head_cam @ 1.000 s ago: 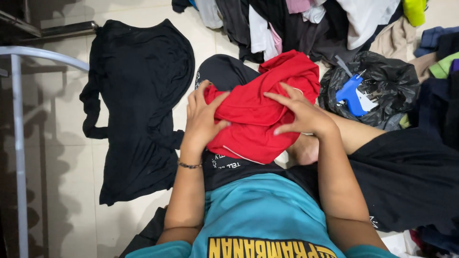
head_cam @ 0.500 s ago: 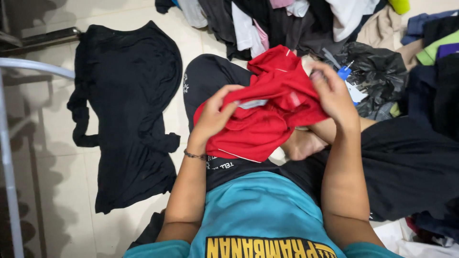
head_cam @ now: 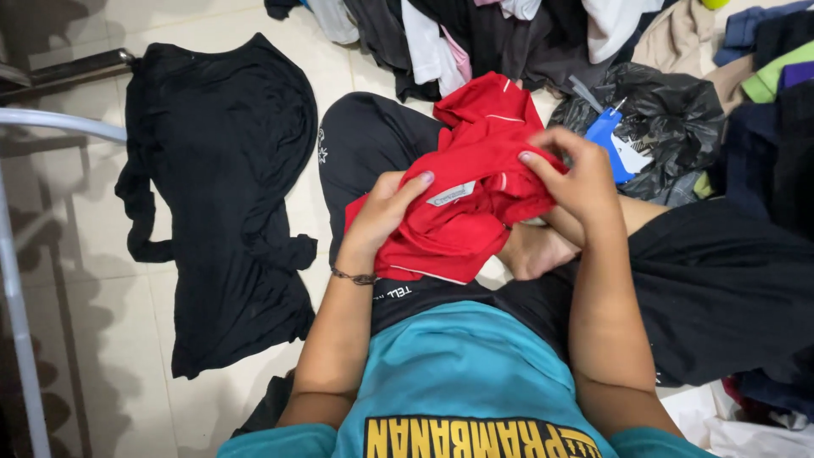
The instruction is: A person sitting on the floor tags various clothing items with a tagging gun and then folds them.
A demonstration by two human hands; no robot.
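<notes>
Red garment [head_cam: 462, 216] lifted, bunched between hands [head_cam: 483, 195].

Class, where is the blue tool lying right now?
In the head view, the blue tool lies upper right on a black plastic bag, just beyond the right hand gripping the red garment.

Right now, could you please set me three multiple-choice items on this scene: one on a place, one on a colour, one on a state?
1. Where does the black garment lie?
A. spread on the floor tiles to the person's left
B. over the metal rail
C. on the black bag

2. What colour is the garment in the hands?
A. green
B. red
C. white

3. How do the hands stand?
A. both grip the red garment
B. only the right grips it
C. both rest bare on the floor

Answers:
1 A, it is flat on the tiles.
2 B, the cloth is red.
3 A, the left hand and the right hand both pinch it.
</notes>
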